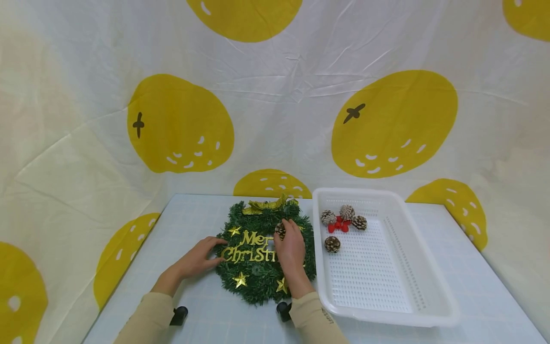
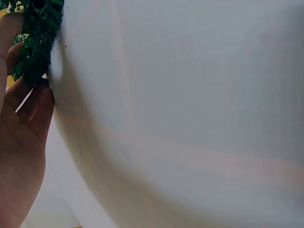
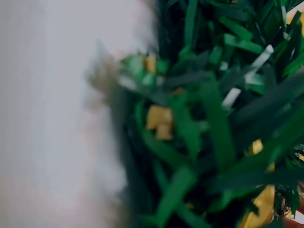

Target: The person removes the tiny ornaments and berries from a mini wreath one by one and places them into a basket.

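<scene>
A green Christmas wreath [image 1: 258, 286] lies on the table with gold "Merry Christmas" lettering [image 1: 249, 255] across its middle and gold stars [image 1: 240, 280] around it. My left hand [image 1: 193, 260] grips its left edge; in the left wrist view, the left hand's fingers [image 2: 42, 107] and thumb are on either side of the greenery [image 2: 40, 42]. Over the wreath's upper right part, my right hand [image 1: 292, 248] pinches a pine cone [image 1: 280, 231], partly hidden by the fingers. Green strands [image 3: 209, 128] fill much of the right wrist view; the right hand barely shows there.
Right beside the wreath stands a white plastic basket [image 1: 429, 267]. Inside, at its far left, are several pine cones [image 1: 332, 244] and some red berries [image 1: 338, 224]. A gold ribbon bow [image 1: 266, 205] tops the wreath. A fruit-print curtain [image 1: 283, 129] hangs behind the table.
</scene>
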Demonstrator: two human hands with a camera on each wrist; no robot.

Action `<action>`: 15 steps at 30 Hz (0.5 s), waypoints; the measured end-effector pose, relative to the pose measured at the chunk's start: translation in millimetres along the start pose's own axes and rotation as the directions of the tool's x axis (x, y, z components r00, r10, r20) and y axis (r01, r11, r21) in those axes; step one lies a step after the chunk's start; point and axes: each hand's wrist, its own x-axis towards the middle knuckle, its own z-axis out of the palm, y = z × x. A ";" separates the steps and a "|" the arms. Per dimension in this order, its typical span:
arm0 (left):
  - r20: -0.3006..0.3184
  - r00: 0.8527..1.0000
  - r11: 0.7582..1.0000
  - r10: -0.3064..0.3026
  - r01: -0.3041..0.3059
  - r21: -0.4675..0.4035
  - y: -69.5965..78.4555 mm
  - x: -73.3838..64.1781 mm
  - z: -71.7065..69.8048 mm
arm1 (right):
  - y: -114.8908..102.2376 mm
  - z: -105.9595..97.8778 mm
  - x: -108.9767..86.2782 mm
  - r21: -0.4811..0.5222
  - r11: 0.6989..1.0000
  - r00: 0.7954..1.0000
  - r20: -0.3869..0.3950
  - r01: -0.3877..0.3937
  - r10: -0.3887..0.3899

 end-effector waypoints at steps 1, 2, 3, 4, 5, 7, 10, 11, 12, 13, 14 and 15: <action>0.000 1.000 1.000 0.001 -0.001 -0.002 0.0 0.1 0.0 | 0.4 0.5 0.0 -0.004 1.000 1.000 -0.003 0.005 -0.005; 0.000 1.000 1.000 0.002 -0.002 -0.002 0.0 0.1 0.0 | 0.9 0.9 0.0 -0.007 1.000 1.000 -0.004 0.009 -0.009; 0.001 1.000 1.000 0.002 -0.002 -0.001 0.0 0.1 -0.1 | 1.4 1.2 0.1 -0.011 1.000 1.000 -0.005 0.013 -0.013; 0.001 1.000 1.000 0.001 -0.001 0.000 0.1 0.0 -0.2 | 1.9 1.5 0.3 -0.014 1.000 1.000 -0.004 0.017 -0.017; 0.001 1.000 1.000 -0.002 0.002 0.000 0.3 0.0 -0.2 | 2.2 1.8 0.4 -0.019 1.000 1.000 0.000 0.017 -0.017; 0.002 1.000 1.000 -0.005 0.005 -0.001 0.6 -0.1 -0.5 | 3.1 2.4 0.8 -0.028 0.999 1.000 0.003 0.019 -0.019; 0.004 1.000 1.000 -0.007 0.007 -0.002 0.8 -0.2 -0.7 | 4.3 3.3 1.4 -0.039 0.999 1.000 0.006 0.020 -0.020; 0.005 1.000 1.000 -0.007 0.007 -0.003 0.8 -0.1 -0.8 | 4.6 3.4 1.4 -0.043 0.999 1.000 0.005 0.021 -0.021; 0.006 1.000 1.000 -0.006 0.007 -0.004 0.7 -0.1 -0.9 | 5.0 3.6 1.4 -0.045 0.999 1.000 0.002 0.023 -0.023; 0.006 1.000 1.000 -0.007 0.007 -0.003 0.5 -0.1 -0.9 | 4.9 3.6 1.2 -0.045 0.999 1.000 0.002 0.023 -0.023; 0.007 1.000 1.000 -0.008 0.008 -0.002 0.2 -0.1 -1.0 | 5.0 3.6 1.1 -0.043 0.999 1.000 0.003 0.023 -0.023; 0.008 1.000 1.000 -0.008 0.008 -0.001 -0.2 -0.1 -1.0 | 5.1 3.5 0.9 -0.045 0.999 1.000 0.003 0.023 -0.023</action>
